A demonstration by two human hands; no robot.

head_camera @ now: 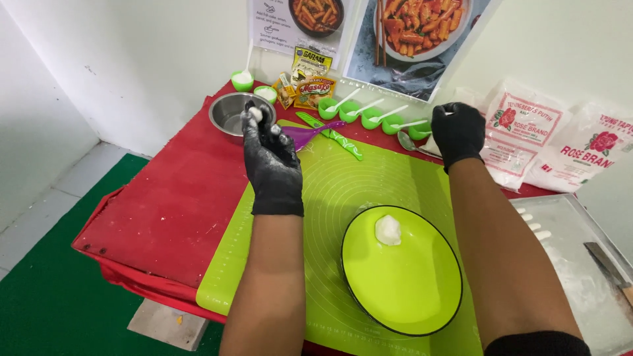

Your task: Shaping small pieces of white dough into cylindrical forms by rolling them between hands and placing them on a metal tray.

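Observation:
Both my hands wear black gloves. My left hand [269, 155] is raised over the green mat's [343, 191] far left part, next to a steel bowl [231, 113], and pinches a small white piece of dough [255, 115] at its fingertips. My right hand [457, 132] reaches to the far right, by a metal spoon [414, 146] and the row of small green cups [371, 117]; its fingers are curled and what they touch is hidden. A lime green plate [409, 283] with a white lump of dough [388, 230] sits near me on the mat.
A purple spatula [310, 134] and a green knife [333, 136] lie at the mat's far edge. Seasoning packets [310, 86] and flour bags [527, 132] stand at the back. A floured metal tray [580, 264] sits at right. The red table [171, 198] ends at left.

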